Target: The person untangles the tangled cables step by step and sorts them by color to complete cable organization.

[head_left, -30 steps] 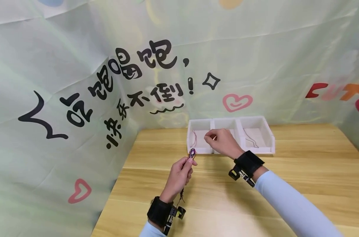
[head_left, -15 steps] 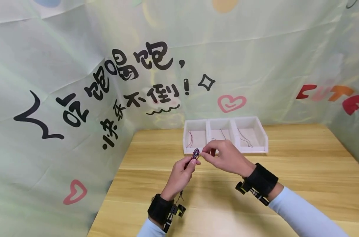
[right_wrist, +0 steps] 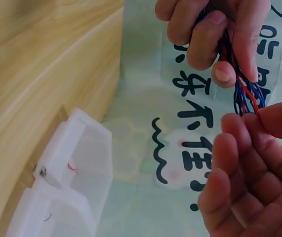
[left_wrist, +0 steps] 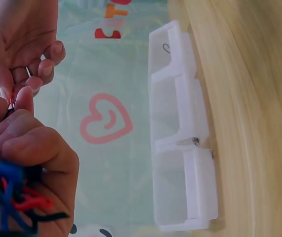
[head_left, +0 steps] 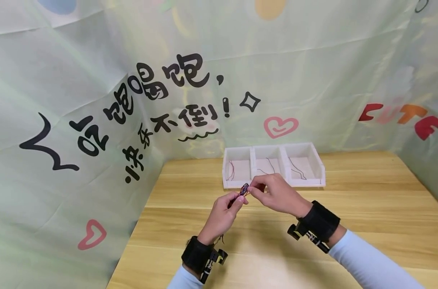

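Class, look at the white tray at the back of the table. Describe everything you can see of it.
The white tray looks like plastic, long and low, split by walls into three open compartments in a row. It sits flat on the wooden table near the printed backdrop. Each compartment holds a thin thread; the left one looks red. No hand touches it.

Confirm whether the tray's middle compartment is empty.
No; in the head view a dark thread lies in the middle compartment of the white tray.

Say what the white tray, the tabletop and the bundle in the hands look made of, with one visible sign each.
White tray: likely matte plastic, with moulded, slightly translucent walls. Tabletop: wood or wood-look laminate, showing pale grain. Bundle: thin red, blue and dark strands, thread or fine wire; unclear.
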A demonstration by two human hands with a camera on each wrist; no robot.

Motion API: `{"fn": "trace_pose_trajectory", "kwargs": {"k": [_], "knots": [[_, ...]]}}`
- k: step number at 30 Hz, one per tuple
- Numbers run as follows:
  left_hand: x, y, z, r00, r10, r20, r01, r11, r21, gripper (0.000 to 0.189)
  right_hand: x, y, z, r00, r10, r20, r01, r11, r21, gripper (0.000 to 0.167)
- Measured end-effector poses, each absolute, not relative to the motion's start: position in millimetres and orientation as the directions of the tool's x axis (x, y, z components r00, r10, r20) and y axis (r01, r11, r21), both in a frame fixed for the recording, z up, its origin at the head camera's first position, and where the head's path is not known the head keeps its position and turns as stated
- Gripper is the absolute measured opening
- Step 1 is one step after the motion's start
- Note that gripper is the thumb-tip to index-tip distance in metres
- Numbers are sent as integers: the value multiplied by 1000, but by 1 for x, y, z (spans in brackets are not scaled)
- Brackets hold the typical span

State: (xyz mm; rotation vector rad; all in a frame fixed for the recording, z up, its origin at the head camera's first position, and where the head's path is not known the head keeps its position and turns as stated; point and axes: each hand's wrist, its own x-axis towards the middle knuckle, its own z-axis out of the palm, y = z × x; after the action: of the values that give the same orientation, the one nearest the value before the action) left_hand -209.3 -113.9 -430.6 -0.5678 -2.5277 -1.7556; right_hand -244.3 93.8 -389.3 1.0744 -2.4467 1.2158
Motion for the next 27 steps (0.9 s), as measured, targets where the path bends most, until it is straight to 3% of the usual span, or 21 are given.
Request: {"fn": "trace_pose_trajectory", "kwargs": {"k": [6, 12, 15, 19, 22, 24, 27], "knots": [[-210, -121, -432, -933, 287, 219, 306, 307, 901, 29, -246, 105, -390, -727, -415, 547, -686, 392, -614, 16], [-206, -130, -438, -955, 221, 199, 262, 305, 916, 26, -249, 125, -392, -765, -271, 584, -628, 512, -585, 10], [-204, -128, -435, -951, 230, 208, 279, 338, 899, 25, -250, 128, -395, -716, -291, 635, -666, 557, -495, 9], [-195, -122, -418, -943, 240, 231, 308, 369, 877, 24, -248, 126, -396, -558, -368, 744, -777, 546, -313, 35], [-190, -120, -407, -936, 255, 243, 327, 370, 869, 24, -246, 123, -393, -460, -493, 739, -839, 514, -179, 35], [-190, -121, -405, -934, 263, 241, 329, 378, 865, 24, -244, 121, -392, -452, -573, 684, -854, 500, -145, 28], [-198, -124, -415, -937, 262, 232, 324, 397, 859, 24, -241, 120, -390, -497, -638, 588, -849, 499, -177, 18]]}}
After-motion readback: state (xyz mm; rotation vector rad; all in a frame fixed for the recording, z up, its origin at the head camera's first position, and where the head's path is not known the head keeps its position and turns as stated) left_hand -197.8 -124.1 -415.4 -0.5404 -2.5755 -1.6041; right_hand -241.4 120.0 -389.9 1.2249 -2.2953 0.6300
